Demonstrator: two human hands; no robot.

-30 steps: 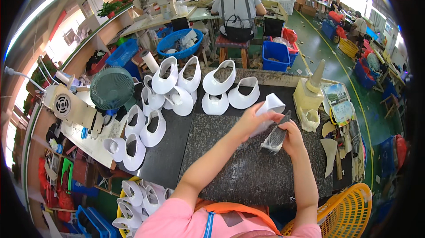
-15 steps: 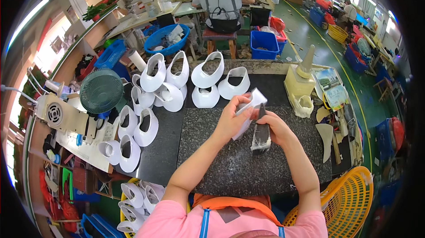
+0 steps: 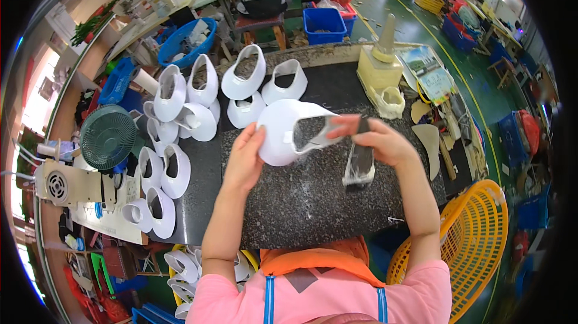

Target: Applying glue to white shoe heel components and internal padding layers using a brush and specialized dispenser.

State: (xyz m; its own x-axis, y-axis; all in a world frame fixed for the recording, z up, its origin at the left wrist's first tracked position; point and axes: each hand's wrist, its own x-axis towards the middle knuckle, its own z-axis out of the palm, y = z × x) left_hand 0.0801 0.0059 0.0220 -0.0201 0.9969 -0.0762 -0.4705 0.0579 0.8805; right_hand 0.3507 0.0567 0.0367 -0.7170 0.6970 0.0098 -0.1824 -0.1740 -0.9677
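Observation:
A white shoe upper (image 3: pixel 278 134) with a large oval opening is stretched between my hands above the dark speckled slab (image 3: pixel 283 209). My left hand (image 3: pixel 245 158) is closed on its broad rounded end. In my right hand (image 3: pixel 382 140) is a flat dark brush (image 3: pixel 361 158), its lower end crusted white and pointing down toward the slab. The fingers of that hand also meet the narrow end of the upper; whether they pinch it is hard to see. Several similar white uppers (image 3: pixel 244 77) stand to the left and behind.
A pale yellow glue pot (image 3: pixel 379 71) with a cone top and a crusted cup (image 3: pixel 390 102) stands at the back right. Tools and a cream template (image 3: pixel 427 143) lie right of the slab. A green fan (image 3: pixel 108 137) is at left, a yellow basket (image 3: pixel 475 252) at lower right.
The upper has swung open and flat to the left, its rounded end now in my left hand, which has moved left. The brush stays in my right hand. My view has shifted slightly.

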